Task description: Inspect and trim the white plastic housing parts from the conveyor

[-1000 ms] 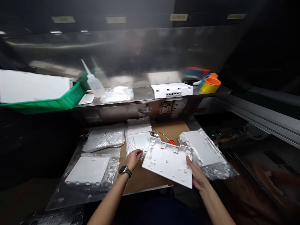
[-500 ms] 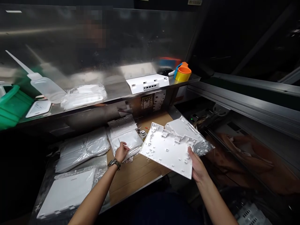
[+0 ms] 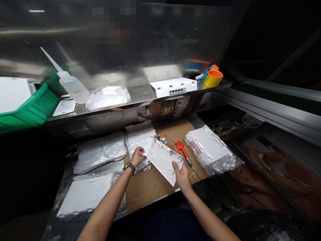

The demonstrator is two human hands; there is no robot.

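Note:
My right hand (image 3: 182,176) grips a white plastic cover (image 3: 162,161) by its near right corner, thumb on the inner side, where small clips and posts show. The cover is tilted over the cardboard. My left hand (image 3: 137,157), with a watch on its wrist, is closed in a pinch close to the cover's left edge. A thin pointed tip shows above its fingers, but what it belongs to is too small to make out. Behind that hand lies a stack of clear plastic bags (image 3: 134,142). A red air blow gun (image 3: 182,149) rests just beyond the cover.
White covers in plastic lie at the right (image 3: 208,145) and front left (image 3: 87,192). Bagged sheets (image 3: 100,152) are stacked at the left. The metal shelf (image 3: 140,95) bears a white router shell (image 3: 173,86), a squeeze bottle (image 3: 72,87), a green bin (image 3: 32,110) and a yellow tape roll (image 3: 212,80).
My right hand has brought the cover left and nearer my left hand, turning it more edge-on. The red air blow gun has come into sight behind it. The view has shifted left.

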